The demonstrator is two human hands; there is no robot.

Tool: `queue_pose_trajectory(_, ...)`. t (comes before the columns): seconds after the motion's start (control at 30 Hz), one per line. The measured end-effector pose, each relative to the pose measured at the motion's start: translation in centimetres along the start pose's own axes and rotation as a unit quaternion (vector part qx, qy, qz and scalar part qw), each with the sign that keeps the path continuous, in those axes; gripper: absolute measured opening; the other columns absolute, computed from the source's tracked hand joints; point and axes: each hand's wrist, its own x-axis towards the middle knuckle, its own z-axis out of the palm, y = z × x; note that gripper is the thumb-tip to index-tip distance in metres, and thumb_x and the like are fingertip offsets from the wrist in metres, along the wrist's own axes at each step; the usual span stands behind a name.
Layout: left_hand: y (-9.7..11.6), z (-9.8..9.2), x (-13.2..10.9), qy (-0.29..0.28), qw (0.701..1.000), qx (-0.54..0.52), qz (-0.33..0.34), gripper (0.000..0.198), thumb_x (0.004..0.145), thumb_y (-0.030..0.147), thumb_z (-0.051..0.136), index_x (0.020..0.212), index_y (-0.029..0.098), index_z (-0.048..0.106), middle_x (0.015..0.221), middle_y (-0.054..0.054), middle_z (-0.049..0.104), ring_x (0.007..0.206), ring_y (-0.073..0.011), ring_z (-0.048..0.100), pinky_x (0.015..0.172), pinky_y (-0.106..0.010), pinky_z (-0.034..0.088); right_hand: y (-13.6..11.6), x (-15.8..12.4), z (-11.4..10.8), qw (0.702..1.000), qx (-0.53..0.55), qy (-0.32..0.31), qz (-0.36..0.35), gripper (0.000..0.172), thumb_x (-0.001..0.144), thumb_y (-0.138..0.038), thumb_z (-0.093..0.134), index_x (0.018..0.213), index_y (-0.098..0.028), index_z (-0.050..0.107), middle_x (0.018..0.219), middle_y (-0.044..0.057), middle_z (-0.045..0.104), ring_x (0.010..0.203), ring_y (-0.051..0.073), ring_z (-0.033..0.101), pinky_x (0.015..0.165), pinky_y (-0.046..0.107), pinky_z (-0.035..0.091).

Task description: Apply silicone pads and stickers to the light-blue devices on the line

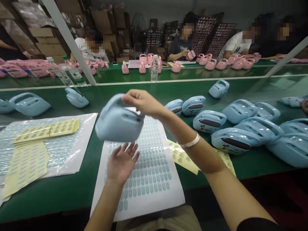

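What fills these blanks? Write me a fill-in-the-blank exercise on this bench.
The right hand holds the ____ of a pale blue plastic housing.
The open left hand is over a white sheet of small ____ labels.
The housings before the co-worker across the green bench are ____.
Answers: handle; blue; pink.

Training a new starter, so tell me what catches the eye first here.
A pale blue plastic casing stands out in the middle, held up by the right grip above a white sheet of small blue stickers. Matching blue casings crowd the green bench on the right, and pink casings line the far side.
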Motion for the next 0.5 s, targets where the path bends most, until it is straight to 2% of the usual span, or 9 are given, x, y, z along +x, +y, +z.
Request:
queue_pose_trajectory(0.07, 0.3, -0.7, -0.2, 0.060, 0.998, 0.001, 0.010, 0.008, 0.079, 0.020, 0.051, 0.078, 0.018, 0.058, 0.089, -0.004, 0.063, 0.087, -0.0171, 0.063, 0.075, -0.030, 0.051, 1.1, 3.9, -1.7, 0.999, 0.002, 0.014, 0.042, 0.026, 0.088, -0.031, 0.049, 0.081, -0.010, 0.062, 0.059, -0.009, 0.054, 0.057, 0.003, 0.056, 0.055, 0.013, 0.045)
queue_pose_trajectory(0.1, 0.3, -1.1, -0.3, 0.077, 0.997, 0.013, 0.018, 0.007, 0.079, 0.018, 0.051, 0.078, 0.019, 0.058, 0.086, -0.003, 0.063, 0.084, -0.0152, 0.063, 0.074, -0.028, 0.050, 2.1, 5.7, -2.3, 0.998, 0.001, 0.023, 0.060, 0.029, 0.091, -0.032, 0.045, 0.086, -0.010, 0.063, 0.063, -0.007, 0.057, 0.061, 0.005, 0.059, 0.056, 0.015, 0.048)
queue_pose_trajectory(0.17, -0.3, -2.0, -0.7, 0.067, 0.995, 0.059, 0.032, 0.002, 0.078, 0.020, 0.055, 0.077, 0.020, 0.057, 0.084, -0.001, 0.062, 0.083, -0.0144, 0.062, 0.074, -0.026, 0.048, 4.3, 8.6, -2.9, 0.994, -0.004, 0.054, 0.094, 0.030, 0.093, -0.035, 0.045, 0.101, -0.011, 0.060, 0.089, 0.000, 0.063, 0.081, 0.014, 0.063, 0.069, 0.027, 0.054)
queue_pose_trajectory(0.23, -1.2, -2.7, -0.9, 0.042, 0.989, 0.130, 0.049, 0.004, 0.076, 0.024, 0.060, 0.077, 0.021, 0.057, 0.083, -0.001, 0.062, 0.082, -0.0152, 0.061, 0.073, -0.027, 0.045, 6.6, 10.5, -3.0, 0.989, -0.018, 0.087, 0.119, 0.034, 0.091, -0.037, 0.049, 0.114, -0.013, 0.054, 0.111, 0.006, 0.059, 0.098, 0.019, 0.059, 0.082, 0.036, 0.052)
queue_pose_trajectory(0.37, -2.0, -3.3, -0.8, 0.016, 0.947, 0.302, 0.112, 0.009, 0.072, 0.028, 0.062, 0.074, 0.020, 0.059, 0.080, -0.002, 0.062, 0.079, -0.0177, 0.059, 0.073, -0.029, 0.039, 9.7, 11.6, -3.9, 0.979, -0.074, 0.109, 0.157, 0.035, 0.089, -0.035, 0.053, 0.118, -0.015, 0.052, 0.117, 0.008, 0.056, 0.100, 0.019, 0.058, 0.084, 0.040, 0.051)
queue_pose_trajectory(0.5, -1.2, -3.1, -0.4, 0.012, 0.924, 0.362, 0.126, 0.010, 0.072, 0.031, 0.060, 0.074, 0.021, 0.059, 0.079, -0.003, 0.062, 0.080, -0.0195, 0.058, 0.075, -0.031, 0.038, 11.0, 10.1, -6.8, 0.962, -0.165, 0.079, 0.201, 0.034, 0.089, -0.034, 0.053, 0.118, -0.016, 0.052, 0.117, 0.008, 0.056, 0.099, 0.019, 0.058, 0.083, 0.041, 0.051)
